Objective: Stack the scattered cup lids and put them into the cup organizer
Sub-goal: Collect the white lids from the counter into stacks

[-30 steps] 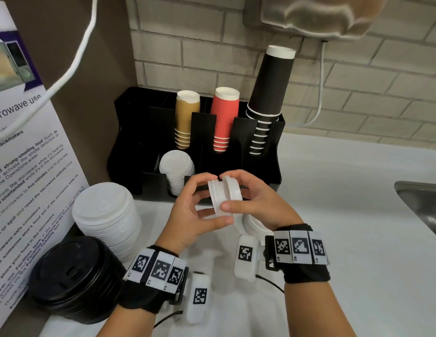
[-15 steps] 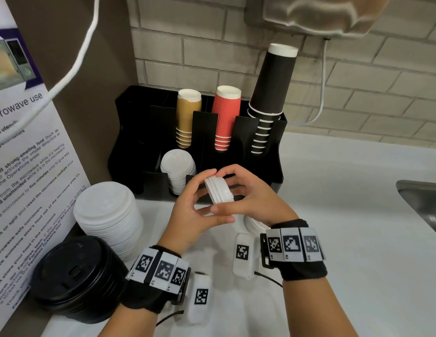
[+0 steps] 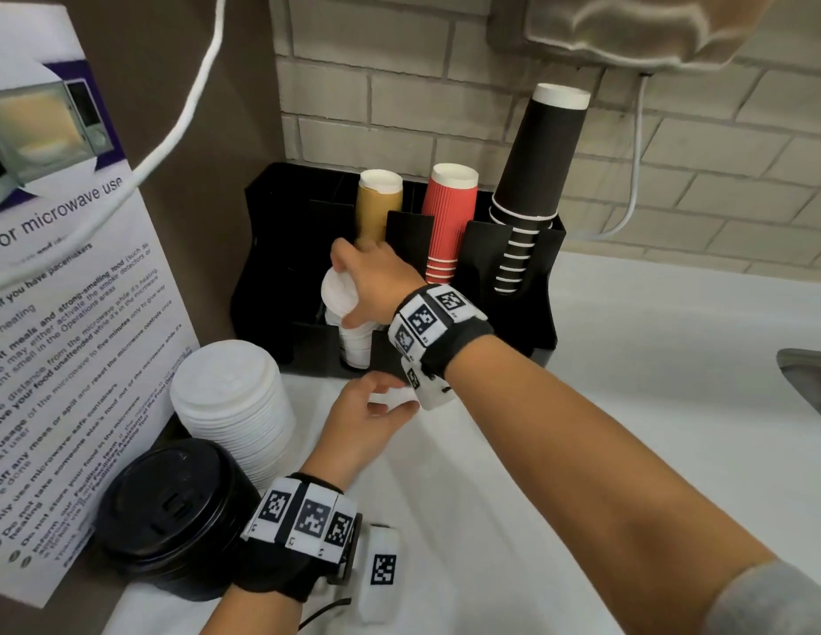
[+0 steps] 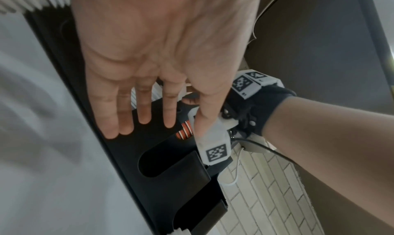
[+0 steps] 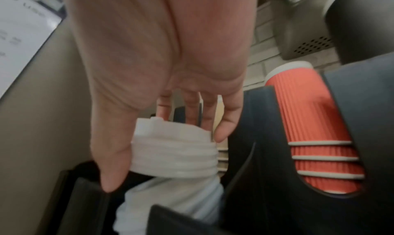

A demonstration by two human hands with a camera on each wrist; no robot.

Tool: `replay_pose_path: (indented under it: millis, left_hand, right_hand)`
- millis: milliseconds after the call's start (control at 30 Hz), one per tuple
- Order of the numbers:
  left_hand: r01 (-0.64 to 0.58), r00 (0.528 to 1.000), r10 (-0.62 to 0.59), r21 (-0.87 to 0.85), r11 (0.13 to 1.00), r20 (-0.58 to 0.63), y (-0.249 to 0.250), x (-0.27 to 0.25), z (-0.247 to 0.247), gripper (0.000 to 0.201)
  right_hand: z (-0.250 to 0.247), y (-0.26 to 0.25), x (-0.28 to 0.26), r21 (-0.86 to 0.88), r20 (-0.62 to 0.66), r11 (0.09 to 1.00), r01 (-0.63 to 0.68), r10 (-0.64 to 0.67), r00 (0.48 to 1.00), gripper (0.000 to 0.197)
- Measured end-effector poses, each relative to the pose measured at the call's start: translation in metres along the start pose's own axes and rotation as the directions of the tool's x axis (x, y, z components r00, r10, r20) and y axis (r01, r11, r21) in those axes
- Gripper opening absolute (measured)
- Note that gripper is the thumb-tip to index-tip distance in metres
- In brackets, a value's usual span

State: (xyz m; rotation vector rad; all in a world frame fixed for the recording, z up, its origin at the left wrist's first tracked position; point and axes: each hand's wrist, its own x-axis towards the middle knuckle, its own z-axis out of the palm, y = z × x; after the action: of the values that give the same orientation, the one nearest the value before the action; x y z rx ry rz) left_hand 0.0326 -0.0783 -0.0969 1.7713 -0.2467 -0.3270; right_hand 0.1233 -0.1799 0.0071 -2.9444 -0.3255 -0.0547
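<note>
A microwave notice [image 3: 65, 286] stands beside a sink [image 3: 807, 382].

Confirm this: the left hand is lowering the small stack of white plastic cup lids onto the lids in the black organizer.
Wrong hand. The right hand grips the small stack of white plastic cup lids over the black organizer, as the right wrist view shows; the left hand holds nothing.

On the poster [image 3: 74, 286] to my left I read "for microwave use", and lower lines with "strong-smelling food", "Operations area" and "five minutes". The squares on my wristbands [image 3: 303, 520] are coded patterns, not words.
</note>
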Motion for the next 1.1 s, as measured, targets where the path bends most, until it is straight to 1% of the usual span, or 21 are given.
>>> replay_pose_path:
  millis: [100, 200, 333, 400, 467, 633, 800, 900, 967, 1000, 1033, 1067, 1100]
  left_hand:
    - [0.024, 1.000, -0.024, 0.009, 1.000, -0.001, -0.002, -0.002, -0.005, 0.020]
    - [0.041, 0.999, -0.041, 0.024, 0.999, -0.004, -0.002, -0.003, -0.009, 0.021]
    - [0.049, 0.999, -0.049, 0.011, 0.999, -0.010, -0.001, -0.002, -0.011, 0.019]
    - [0.047, 0.999, -0.047, 0.001, 0.999, -0.006, 0.000, -0.001, -0.011, 0.019]
    - [0.048, 0.999, -0.048, -0.006, 0.999, 0.001, 0.001, -0.001, -0.011, 0.019]
    - [0.052, 0.999, -0.052, -0.001, 0.999, -0.007, -0.001, -0.002, -0.011, 0.020]
    - [0.048, 0.999, -0.048, -0.011, 0.999, -0.008, -0.003, -0.003, -0.009, 0.020]
    - [0.047, 0.999, -0.047, -0.010, 0.999, -0.009, -0.002, -0.003, -0.008, 0.019]
    - [0.033, 0.999, -0.033, 0.002, 0.999, 0.000, -0.001, -0.004, -0.007, 0.018]
    - [0.024, 1.000, -0.024, 0.003, 1.000, 0.004, -0.001, -0.005, -0.007, 0.017]
    - [0.015, 1.000, -0.015, -0.001, 1.000, 0.008, -0.001, -0.006, -0.007, 0.016]
    - [0.008, 1.000, -0.008, -0.004, 1.000, 0.007, -0.001, -0.006, -0.007, 0.015]
    - [0.005, 1.000, -0.005, 0.000, 1.000, 0.005, -0.001, -0.007, -0.008, 0.015]
  right_hand:
    - [0.008, -0.002, 0.009, -0.107, 0.034, 0.994, 0.003, 0.000, 0.999, 0.083]
    - [0.012, -0.002, 0.012, -0.179, 0.028, 0.984, -0.007, 0.012, 1.000, 0.089]
    - [0.011, 0.001, 0.012, -0.187, 0.066, 0.982, -0.034, 0.047, 0.997, 0.084]
    - [0.011, 0.001, 0.011, -0.180, 0.069, 0.983, -0.018, 0.031, 0.997, 0.083]
    - [0.012, -0.002, 0.011, -0.215, 0.056, 0.977, -0.008, 0.021, 0.998, 0.082]
    - [0.012, -0.005, 0.011, -0.319, 0.019, 0.944, -0.084, 0.095, 0.995, 0.079]
    - [0.017, -0.003, 0.009, -0.295, 0.026, 0.954, -0.053, 0.063, 0.998, 0.063]
    - [0.019, -0.005, 0.005, -0.284, 0.009, 0.957, -0.060, 0.066, 0.998, 0.062]
    - [0.015, -0.003, -0.002, -0.205, 0.008, 0.976, -0.066, 0.069, 0.998, 0.067]
    - [0.009, 0.000, -0.007, -0.103, -0.022, 0.991, -0.083, 0.082, 0.996, 0.068]
    - [0.002, 0.005, -0.015, 0.039, -0.085, 0.994, -0.106, 0.109, 0.990, 0.066]
    - [-0.005, 0.013, -0.025, 0.199, -0.177, 0.973, -0.119, 0.155, 0.972, 0.059]
    - [-0.013, 0.022, -0.039, 0.350, -0.273, 0.929, -0.120, 0.224, 0.936, 0.048]
